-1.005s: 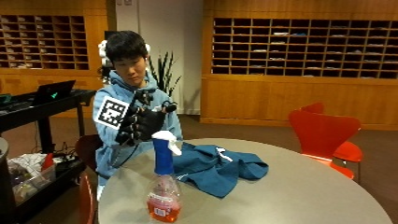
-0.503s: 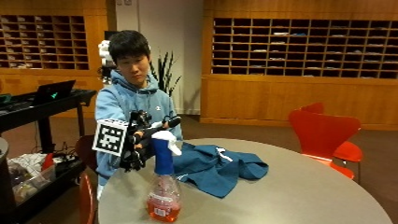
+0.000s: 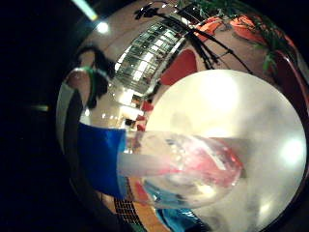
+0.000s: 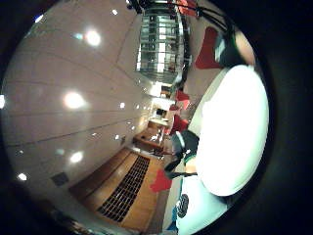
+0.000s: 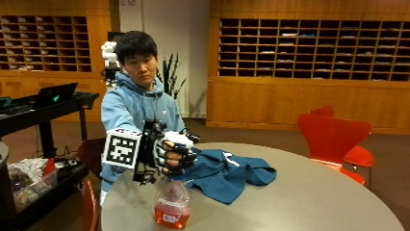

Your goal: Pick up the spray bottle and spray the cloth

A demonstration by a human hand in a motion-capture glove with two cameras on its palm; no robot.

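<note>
1. Outside view shows the spray bottle (image 5: 172, 206) standing on the bench (image 5: 307, 202), near its edge.
2. My right hand (image 5: 174, 154) is curled round the top of it.
3. The blue cloth (image 5: 227, 174) lies just beside the bottle.
4. I should lift straight up, then point the nozzle at the cloth before squeezing.

Gloved right hand (image 5: 174, 155), fingers curled
</note>
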